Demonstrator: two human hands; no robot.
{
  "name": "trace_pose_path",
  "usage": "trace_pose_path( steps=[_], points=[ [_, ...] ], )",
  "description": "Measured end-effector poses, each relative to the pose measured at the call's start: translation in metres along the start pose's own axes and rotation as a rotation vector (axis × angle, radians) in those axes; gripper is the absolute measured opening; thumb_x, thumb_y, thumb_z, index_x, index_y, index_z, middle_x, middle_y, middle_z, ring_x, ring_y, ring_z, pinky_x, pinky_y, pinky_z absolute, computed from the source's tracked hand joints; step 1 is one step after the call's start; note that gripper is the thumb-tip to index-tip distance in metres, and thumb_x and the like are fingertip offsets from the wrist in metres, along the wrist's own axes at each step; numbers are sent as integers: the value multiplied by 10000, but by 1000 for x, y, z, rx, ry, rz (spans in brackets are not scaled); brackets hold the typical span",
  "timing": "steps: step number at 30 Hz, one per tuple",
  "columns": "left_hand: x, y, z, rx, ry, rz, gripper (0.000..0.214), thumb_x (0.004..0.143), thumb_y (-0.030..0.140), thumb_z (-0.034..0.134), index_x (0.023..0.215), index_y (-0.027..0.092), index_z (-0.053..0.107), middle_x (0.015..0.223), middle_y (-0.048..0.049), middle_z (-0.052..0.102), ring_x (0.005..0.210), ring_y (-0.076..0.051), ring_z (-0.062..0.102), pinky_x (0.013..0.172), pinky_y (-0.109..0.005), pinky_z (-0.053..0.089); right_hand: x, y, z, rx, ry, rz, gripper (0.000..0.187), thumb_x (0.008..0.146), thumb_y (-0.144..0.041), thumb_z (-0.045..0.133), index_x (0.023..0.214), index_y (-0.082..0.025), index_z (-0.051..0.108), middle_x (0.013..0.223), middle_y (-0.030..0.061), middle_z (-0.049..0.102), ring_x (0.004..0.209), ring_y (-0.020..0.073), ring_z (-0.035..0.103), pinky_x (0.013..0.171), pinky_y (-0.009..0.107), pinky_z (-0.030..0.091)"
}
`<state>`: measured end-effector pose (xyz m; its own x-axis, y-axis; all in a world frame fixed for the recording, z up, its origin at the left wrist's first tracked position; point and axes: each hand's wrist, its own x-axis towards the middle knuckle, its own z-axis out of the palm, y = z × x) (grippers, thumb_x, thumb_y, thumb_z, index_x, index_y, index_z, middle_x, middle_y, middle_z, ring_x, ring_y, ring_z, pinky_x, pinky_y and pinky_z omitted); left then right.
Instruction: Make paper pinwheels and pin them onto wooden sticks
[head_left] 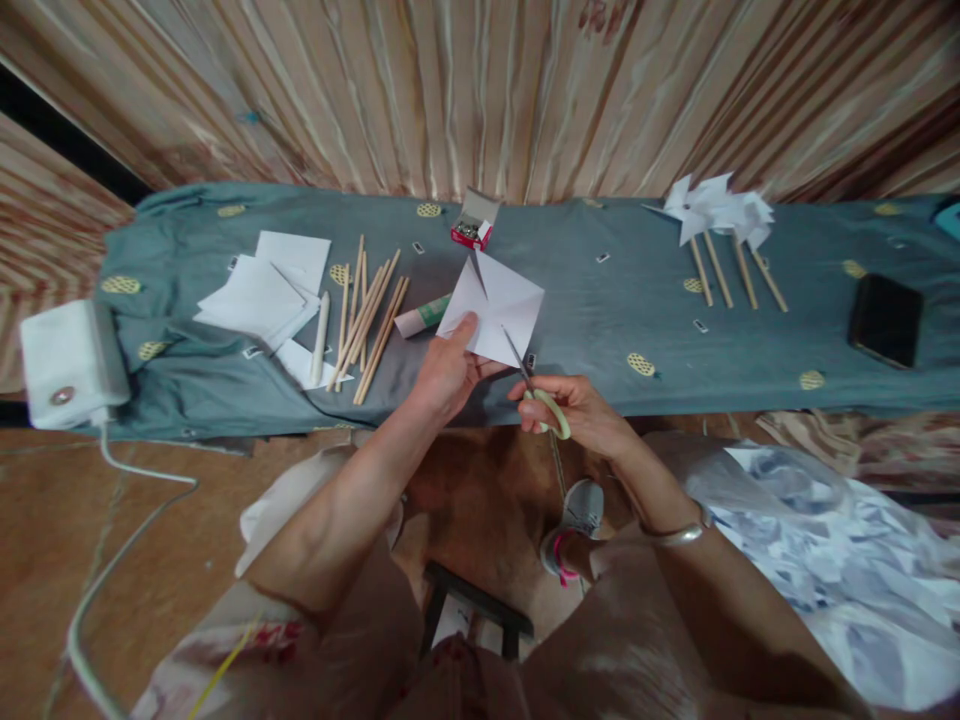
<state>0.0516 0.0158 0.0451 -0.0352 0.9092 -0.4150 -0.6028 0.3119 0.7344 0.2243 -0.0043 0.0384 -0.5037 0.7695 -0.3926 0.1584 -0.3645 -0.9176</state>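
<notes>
My left hand (448, 372) pinches the near corner of a white square paper (499, 300), holding it above the grey-blue cloth (600, 310). My right hand (577, 408) grips scissors (534, 388) with pale green handles. Their blades enter the paper's lower edge along a diagonal. One cut shows at the paper's top corner. A glue stick (421, 315) lies just left of the paper.
Wooden sticks (369, 318) and a pile of white paper squares (262, 295) lie at the left. A small open red box (472, 225) sits at the back. Finished paper pinwheels (720, 225) and a black phone (885, 320) lie at the right. A white box (67, 365) with a cable sits far left.
</notes>
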Motion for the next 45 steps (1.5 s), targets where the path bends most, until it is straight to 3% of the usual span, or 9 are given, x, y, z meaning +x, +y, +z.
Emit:
trace_pose_path(
  steps=[5,27,45],
  points=[
    [1,-1,-2,-8,0,7,223,978,246,452,1051,136,632,1020,-107,764,1071,-245,707,962,-424,573,1,-1,1,-1,10,5,491,609,-577,833,830,-167,675,562,-35,616,492,74,516,484,209,402],
    [-1,-2,0,2,36,-23,251,951,273,534,1138,143,639,970,-107,771,1045,-273,718,900,-448,605,3,1,1,-4,37,1,450,599,-539,852,788,-174,669,543,-37,611,483,76,513,475,211,403],
    [-1,-2,-2,-13,6,-7,255,966,259,499,1140,135,639,1024,-122,766,1100,-289,697,958,-483,575,5,0,5,19,83,-3,483,536,-562,872,744,-174,671,497,-49,600,444,69,504,459,211,398]
  ],
)
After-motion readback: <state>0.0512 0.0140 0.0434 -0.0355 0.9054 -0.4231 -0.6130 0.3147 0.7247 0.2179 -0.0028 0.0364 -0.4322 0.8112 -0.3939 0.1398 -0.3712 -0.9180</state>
